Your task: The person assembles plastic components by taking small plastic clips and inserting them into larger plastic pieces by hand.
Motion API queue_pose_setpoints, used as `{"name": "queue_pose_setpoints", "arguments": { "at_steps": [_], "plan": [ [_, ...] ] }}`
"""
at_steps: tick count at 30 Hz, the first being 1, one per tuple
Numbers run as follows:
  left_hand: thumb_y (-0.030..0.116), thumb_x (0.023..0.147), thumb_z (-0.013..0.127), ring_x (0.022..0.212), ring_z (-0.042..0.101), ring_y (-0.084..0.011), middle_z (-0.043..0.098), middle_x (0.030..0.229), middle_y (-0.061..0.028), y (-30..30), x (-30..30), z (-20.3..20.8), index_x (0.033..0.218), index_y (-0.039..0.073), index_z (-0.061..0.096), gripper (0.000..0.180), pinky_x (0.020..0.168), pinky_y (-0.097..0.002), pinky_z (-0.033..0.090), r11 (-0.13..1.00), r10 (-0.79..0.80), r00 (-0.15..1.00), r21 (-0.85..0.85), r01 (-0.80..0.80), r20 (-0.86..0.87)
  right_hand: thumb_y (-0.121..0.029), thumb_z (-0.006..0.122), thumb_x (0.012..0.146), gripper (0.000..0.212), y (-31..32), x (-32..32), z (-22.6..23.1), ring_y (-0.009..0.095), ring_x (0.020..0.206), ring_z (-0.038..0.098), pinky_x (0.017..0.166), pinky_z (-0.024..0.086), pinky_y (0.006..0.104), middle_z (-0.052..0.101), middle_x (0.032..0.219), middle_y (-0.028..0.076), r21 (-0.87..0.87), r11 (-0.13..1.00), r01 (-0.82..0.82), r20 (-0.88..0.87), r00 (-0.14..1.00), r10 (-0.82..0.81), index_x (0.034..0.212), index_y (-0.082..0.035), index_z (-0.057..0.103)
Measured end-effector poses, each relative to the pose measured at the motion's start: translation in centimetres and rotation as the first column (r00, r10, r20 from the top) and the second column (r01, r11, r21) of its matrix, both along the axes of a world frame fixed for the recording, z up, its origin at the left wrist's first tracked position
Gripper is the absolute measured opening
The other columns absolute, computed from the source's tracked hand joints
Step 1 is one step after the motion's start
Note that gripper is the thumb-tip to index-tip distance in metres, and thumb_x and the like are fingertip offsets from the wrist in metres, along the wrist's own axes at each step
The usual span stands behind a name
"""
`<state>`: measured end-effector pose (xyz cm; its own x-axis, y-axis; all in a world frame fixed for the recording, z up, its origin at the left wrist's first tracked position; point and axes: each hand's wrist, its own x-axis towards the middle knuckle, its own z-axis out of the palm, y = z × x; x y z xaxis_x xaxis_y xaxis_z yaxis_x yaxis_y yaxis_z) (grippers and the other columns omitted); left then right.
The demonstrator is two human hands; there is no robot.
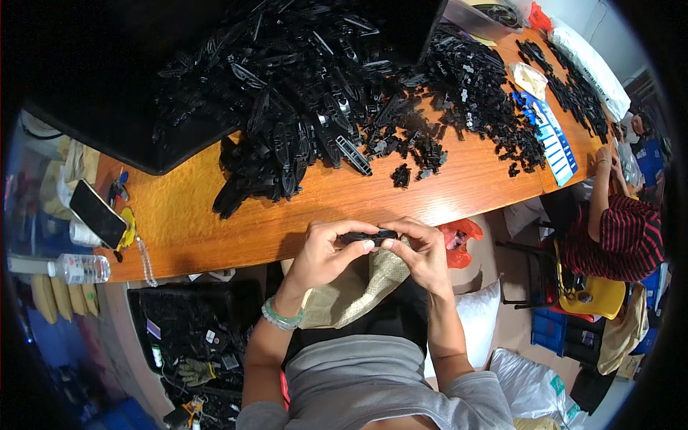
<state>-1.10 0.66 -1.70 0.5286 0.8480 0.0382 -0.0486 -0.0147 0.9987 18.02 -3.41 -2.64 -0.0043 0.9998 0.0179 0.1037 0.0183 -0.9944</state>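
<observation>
Both my hands meet at the table's front edge, around a small, elongated black plastic part. My left hand, with a pale green bangle at its wrist, pinches one end between thumb and fingers. The other end is pinched by my right hand, its thumb close to the left thumb. Fingers cover much of the part, so its details are hidden. Beneath the hands, a beige woven sack lies over my lap. Beyond them on the wooden table spreads a heap of long black plastic parts.
Small black clips lie heaped at the right. A large black bin stands at the far left. A phone and a plastic bottle are near the left edge. Another person in a striped shirt sits at the right.
</observation>
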Motion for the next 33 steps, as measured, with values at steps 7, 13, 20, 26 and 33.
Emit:
{"name": "queue_pose_setpoints", "arguments": {
  "at_steps": [7, 13, 20, 26, 33],
  "plan": [
    [0.007, 0.086, 0.058, 0.077, 0.066, -0.0274, 0.067, 0.087, -0.0169, 5.0, 2.2, -0.3, 0.104, -0.003, 0.062, 0.021, 0.067, -0.0351, 0.053, 0.668, 0.498, 0.805, 0.734, -0.119, -0.322, -0.012, 0.068, 0.081, 0.02, 2.2, 1.7, 0.4, 0.028, 0.08, 0.061, 0.073, 0.047, 0.0367, 0.065, 0.084, 0.015, 0.123, 0.992, 0.012, 0.351, 0.935, -0.055, 0.096, 0.001, 0.067],
    [-0.001, 0.072, 0.057, 0.069, 0.062, -0.0274, 0.061, 0.072, -0.0121, 7.9, 4.1, -1.6, 0.113, 0.003, 0.058, 0.041, 0.058, -0.0379, 0.051, 0.524, 0.676, 0.473, 0.82, 0.232, -0.566, -0.008, 0.065, 0.08, 0.016, 5.5, 0.5, -1.6, 0.037, 0.082, 0.058, 0.072, 0.047, 0.0421, 0.057, 0.09, 0.017, 0.421, 0.87, 0.258, 0.674, 0.553, -0.49, 0.092, 0.003, 0.062],
    [-0.001, 0.078, 0.063, 0.068, 0.061, -0.0232, 0.057, 0.072, -0.0088, 4.0, 3.1, -1.2, 0.099, 0.0, 0.056, 0.023, 0.058, -0.036, 0.05, 0.504, 0.675, 0.686, 0.849, -0.159, -0.272, 0.003, 0.064, 0.077, 0.014, 4.5, 0.5, -2.7, 0.032, 0.083, 0.061, 0.074, 0.048, 0.0364, 0.061, 0.09, 0.017, 0.521, 0.786, 0.331, 0.485, 0.643, -0.593, 0.092, 0.002, 0.063],
    [-0.009, 0.082, 0.06, 0.075, 0.067, -0.0163, 0.065, 0.084, -0.0115, 1.3, 1.9, -2.8, 0.101, -0.006, 0.056, 0.019, 0.068, -0.0268, 0.057, 0.948, 0.315, 0.943, -0.095, -0.305, 0.106, 0.009, 0.065, 0.075, 0.018, 3.1, -0.3, -1.3, 0.023, 0.081, 0.062, 0.069, 0.049, 0.0293, 0.065, 0.089, 0.014, 0.517, 0.813, 0.266, 0.193, 0.889, -0.414, 0.092, 0.002, 0.067],
    [-0.007, 0.083, 0.063, 0.077, 0.069, -0.0203, 0.066, 0.089, -0.015, 0.6, 0.8, -1.5, 0.106, -0.009, 0.057, 0.024, 0.065, -0.0256, 0.058, 0.945, 0.19, 0.967, -0.298, -0.134, 0.167, 0.007, 0.068, 0.071, 0.025, 2.0, -1.0, 0.6, 0.024, 0.074, 0.059, 0.064, 0.048, 0.0318, 0.062, 0.084, 0.011, 0.507, 0.862, -0.029, 0.342, 0.924, -0.17, 0.095, 0.001, 0.067]
  ]
}}
